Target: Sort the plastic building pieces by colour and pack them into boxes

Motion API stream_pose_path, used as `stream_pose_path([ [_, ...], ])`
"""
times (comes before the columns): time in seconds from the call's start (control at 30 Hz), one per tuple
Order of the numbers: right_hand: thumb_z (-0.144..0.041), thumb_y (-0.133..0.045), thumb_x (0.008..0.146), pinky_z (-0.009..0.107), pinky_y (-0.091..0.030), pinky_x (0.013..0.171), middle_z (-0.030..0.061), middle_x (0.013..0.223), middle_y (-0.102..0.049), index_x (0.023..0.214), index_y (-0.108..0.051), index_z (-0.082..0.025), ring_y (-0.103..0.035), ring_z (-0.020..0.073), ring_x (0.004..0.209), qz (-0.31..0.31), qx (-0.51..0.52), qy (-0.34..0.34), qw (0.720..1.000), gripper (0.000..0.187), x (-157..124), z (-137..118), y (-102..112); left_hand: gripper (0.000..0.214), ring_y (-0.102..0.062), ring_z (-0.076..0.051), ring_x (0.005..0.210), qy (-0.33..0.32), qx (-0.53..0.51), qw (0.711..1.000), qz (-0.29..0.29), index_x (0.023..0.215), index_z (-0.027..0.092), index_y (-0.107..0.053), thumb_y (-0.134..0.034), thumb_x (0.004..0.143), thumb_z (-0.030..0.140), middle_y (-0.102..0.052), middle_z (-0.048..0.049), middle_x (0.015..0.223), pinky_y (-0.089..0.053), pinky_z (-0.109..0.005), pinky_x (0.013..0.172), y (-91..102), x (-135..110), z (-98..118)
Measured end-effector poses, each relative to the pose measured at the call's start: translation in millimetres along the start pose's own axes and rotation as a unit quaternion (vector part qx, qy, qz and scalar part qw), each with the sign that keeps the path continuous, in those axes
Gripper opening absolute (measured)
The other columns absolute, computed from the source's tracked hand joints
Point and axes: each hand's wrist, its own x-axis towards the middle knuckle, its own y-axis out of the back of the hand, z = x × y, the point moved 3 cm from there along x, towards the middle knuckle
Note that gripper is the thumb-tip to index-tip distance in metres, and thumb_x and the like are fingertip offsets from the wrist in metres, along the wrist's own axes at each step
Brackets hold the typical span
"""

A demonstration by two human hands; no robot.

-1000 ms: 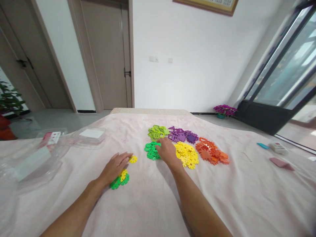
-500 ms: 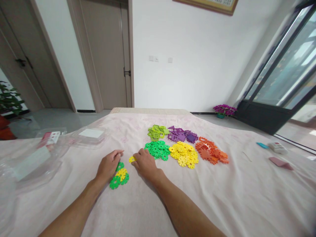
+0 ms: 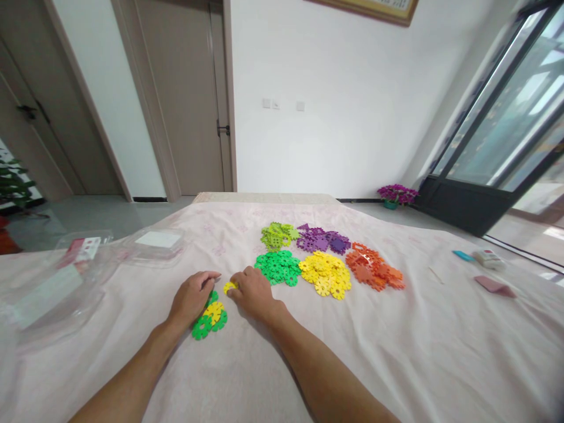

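My left hand (image 3: 191, 298) rests low over the cloth, its fingers curled together; whatever they pinch is hidden. Partly under its edge is a green flower-shaped plastic disc (image 3: 212, 298). Against it lie a yellow disc (image 3: 214, 312) and more green discs (image 3: 202, 327), overlapping in a small cluster. My right hand (image 3: 252, 291) is closed on a notched yellow disc (image 3: 228, 286) at its fingertips, a short gap from my left hand. Just beyond the right hand's knuckles is a heap of green discs (image 3: 279, 268), with a yellow heap (image 3: 326, 272) to its right.
Farther back are lime green pieces (image 3: 277, 236) and purple pieces (image 3: 321, 239); orange pieces (image 3: 373, 269) lie to the right. Clear plastic packaging (image 3: 57, 294) covers the left side. A blue object (image 3: 463, 255) and a pink cloth (image 3: 493, 286) lie far right on the rumpled tablecloth (image 3: 396, 346).
My right hand has shifted slightly left with the yellow disc, closer to my left hand. The whole view has also turned a little; the heaps look the same.
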Motion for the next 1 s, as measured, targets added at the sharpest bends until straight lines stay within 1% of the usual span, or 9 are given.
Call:
stream_pose_path([
  [0.17,-0.039,-0.074,0.078,0.027,-0.039,0.077,0.0043,0.101,-0.067,0.103,-0.064,-0.022,-0.057,0.0198,0.095,0.013,0.064,-0.050,0.997,0.032,-0.3,0.7,1.6,0.034,-0.065,-0.021,0.107,-0.018,0.010,1.000,-0.003,0.105,0.024,-0.072,-0.044,0.089,0.035,-0.073,-0.0031,0.113,-0.046,-0.034,0.098,0.2,0.7,1.4],
  [0.33,-0.024,-0.062,0.085,0.023,-0.035,0.066,-0.0006,0.091,-0.071,0.106,-0.065,-0.024,-0.061,0.0140,0.081,-0.012,0.137,-0.037,0.990,0.021,-0.4,11.9,13.8,0.035,-0.065,-0.022,0.107,-0.012,0.011,1.000,-0.007,0.104,0.023,-0.072,-0.045,0.089,0.039,-0.072,-0.0037,0.113,-0.046,-0.034,0.097,1.1,1.8,1.5],
  [0.43,-0.020,-0.058,0.085,0.022,-0.035,0.065,0.0014,0.089,-0.072,0.098,-0.070,-0.022,-0.062,0.0143,0.080,0.002,0.121,-0.047,0.992,0.017,3.9,35.7,37.6,0.035,-0.065,-0.022,0.106,-0.012,0.012,1.000,-0.007,0.103,0.023,-0.072,-0.045,0.088,0.037,-0.072,-0.0037,0.113,-0.047,-0.034,0.096,1.2,1.9,1.3],
  [0.53,-0.015,-0.056,0.082,0.023,-0.035,0.063,0.0027,0.084,-0.072,0.087,-0.073,-0.020,-0.062,0.0150,0.076,0.006,0.075,-0.104,0.992,0.019,4.2,72.2,69.8,0.034,-0.065,-0.022,0.106,-0.019,0.012,1.000,-0.007,0.102,0.023,-0.073,-0.045,0.086,0.035,-0.072,-0.0038,0.112,-0.047,-0.033,0.095,1.1,1.6,1.5],
  [0.6,-0.015,-0.055,0.081,0.023,-0.035,0.065,0.0033,0.085,-0.072,0.086,-0.074,-0.019,-0.063,0.0153,0.078,0.034,0.042,-0.133,0.990,0.020,-1.1,97.5,93.6,0.034,-0.064,-0.022,0.106,-0.023,0.013,1.000,-0.008,0.102,0.023,-0.073,-0.045,0.086,0.034,-0.073,-0.0039,0.111,-0.046,-0.033,0.096,1.0,1.4,1.6],
  [0.7,-0.014,-0.053,0.081,0.023,-0.035,0.064,0.0049,0.082,-0.072,0.084,-0.075,-0.018,-0.063,0.0162,0.077,0.041,-0.001,-0.205,0.978,0.022,-15.8,131.3,121.7,0.035,-0.064,-0.021,0.107,-0.020,0.008,1.000,-0.010,0.102,0.022,-0.073,-0.044,0.086,0.034,-0.072,-0.0043,0.111,-0.045,-0.032,0.097,0.5,1.2,1.1],
  [0.8,-0.015,-0.053,0.082,0.023,-0.037,0.068,0.0083,0.090,-0.073,0.091,-0.076,-0.018,-0.064,0.0185,0.084,0.085,-0.057,-0.283,0.954,0.025,-28.2,150.3,140.0,0.036,-0.064,-0.021,0.109,0.002,-0.008,1.000,-0.007,0.105,0.022,-0.072,-0.044,0.086,0.034,-0.072,-0.0040,0.115,-0.045,-0.032,0.098,-0.4,1.3,-0.9],
  [0.9,-0.017,-0.054,0.084,0.023,-0.039,0.071,0.0082,0.097,-0.073,0.096,-0.075,-0.019,-0.064,0.0187,0.089,0.113,-0.060,-0.265,0.956,0.025,-24.7,141.7,139.7,0.037,-0.064,-0.021,0.109,0.046,-0.039,0.998,-0.002,0.110,0.022,-0.070,-0.046,0.085,0.035,-0.072,-0.0038,0.116,-0.046,-0.032,0.097,-1.2,1.6,-5.0],
  [1.0,-0.017,-0.056,0.083,0.022,-0.040,0.072,0.0045,0.094,-0.073,0.096,-0.075,-0.020,-0.064,0.0167,0.086,0.060,0.009,-0.147,0.987,0.023,-8.9,104.1,116.2,0.038,-0.065,-0.021,0.107,0.067,-0.078,0.995,0.006,0.112,0.022,-0.069,-0.046,0.085,0.035,-0.073,-0.0042,0.114,-0.047,-0.032,0.095,-1.1,1.8,-8.3],
])
